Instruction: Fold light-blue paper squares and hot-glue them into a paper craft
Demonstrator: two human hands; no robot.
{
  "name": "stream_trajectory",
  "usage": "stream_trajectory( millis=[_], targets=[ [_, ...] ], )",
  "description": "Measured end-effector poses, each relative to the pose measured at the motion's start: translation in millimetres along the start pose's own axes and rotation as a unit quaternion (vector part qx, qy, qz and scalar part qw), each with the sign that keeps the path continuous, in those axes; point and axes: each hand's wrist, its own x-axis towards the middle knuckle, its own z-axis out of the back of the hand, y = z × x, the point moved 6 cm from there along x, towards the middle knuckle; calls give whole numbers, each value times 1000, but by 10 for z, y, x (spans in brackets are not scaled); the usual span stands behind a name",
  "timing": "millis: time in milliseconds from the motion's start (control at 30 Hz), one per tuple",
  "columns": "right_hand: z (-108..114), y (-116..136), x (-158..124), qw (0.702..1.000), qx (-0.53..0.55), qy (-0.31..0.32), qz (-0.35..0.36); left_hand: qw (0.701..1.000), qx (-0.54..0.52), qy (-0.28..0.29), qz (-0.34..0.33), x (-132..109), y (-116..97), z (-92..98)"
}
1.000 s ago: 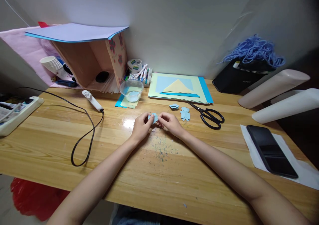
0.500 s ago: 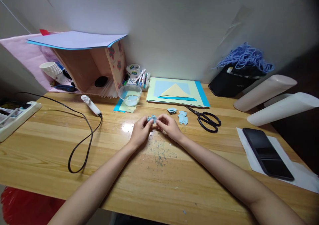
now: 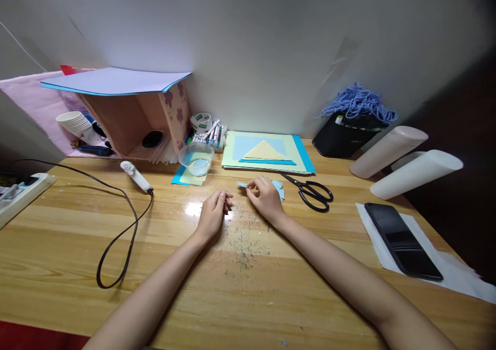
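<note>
My right hand [image 3: 265,197] pinches a small light blue folded paper piece [image 3: 242,184] between thumb and fingers, just above the wooden table. More light blue paper pieces [image 3: 278,188] lie behind that hand, partly hidden by it. My left hand [image 3: 213,213] rests on the table to the left, its fingers loosely bent and holding nothing. Black-handled scissors [image 3: 314,194] lie to the right of my right hand, blades pointing back toward the paper sheets. Small dark scraps [image 3: 246,246] are scattered on the tabletop between my forearms.
A clear plastic bowl [image 3: 196,160] stands on coloured paper. Stacked sheets [image 3: 267,166] lie at the back. To the left are a white corded glue gun [image 3: 135,177] and an open box [image 3: 174,117]. A phone [image 3: 401,241] and paper rolls [image 3: 416,177] are at right.
My hands have come apart. The right one has kept the blue paper piece and turned over toward the other pieces; the left one has let go and drawn back left. The view has shifted slightly.
</note>
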Motion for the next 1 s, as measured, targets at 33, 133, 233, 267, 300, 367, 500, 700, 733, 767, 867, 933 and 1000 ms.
stream_trajectory(
  millis=[33,133,233,267,300,367,500,700,733,767,867,933,1000],
  targets=[
    [-24,28,8,999,-32,23,18,1000,1,0,0,-2,-2,1],
    [-42,107,35,990,-110,79,48,1000,2,0,-3,-6,-18,4],
    [79,135,87,972,-194,108,71,1000,3,3,-3,-10,-36,3],
    [131,120,104,963,-226,121,80,1000,4,4,-3,-12,-42,1],
    [178,87,116,953,-255,140,87,1000,5,5,-2,-14,-47,0],
    [253,-25,126,932,-301,180,87,1000,6,6,-2,-19,-58,-2],
    [306,-237,127,915,-329,219,77,1000,9,7,-4,-26,-71,-2],
    [310,-189,192,946,-253,186,83,1000,-6,-4,-2,-27,-70,13],
    [322,-166,204,950,-243,177,80,1000,-8,-5,-3,-26,-69,13],
    [333,-146,212,953,-237,169,79,1000,-8,-5,-5,-24,-69,12],
    [316,-100,203,953,-230,171,95,1000,-5,-6,-10,-20,-62,10],
    [263,-88,176,949,-227,190,112,1000,-1,-8,-10,-19,-55,13],
    [210,-88,154,945,-224,204,119,1000,1,-8,-11,-19,-51,17]
  ],
)
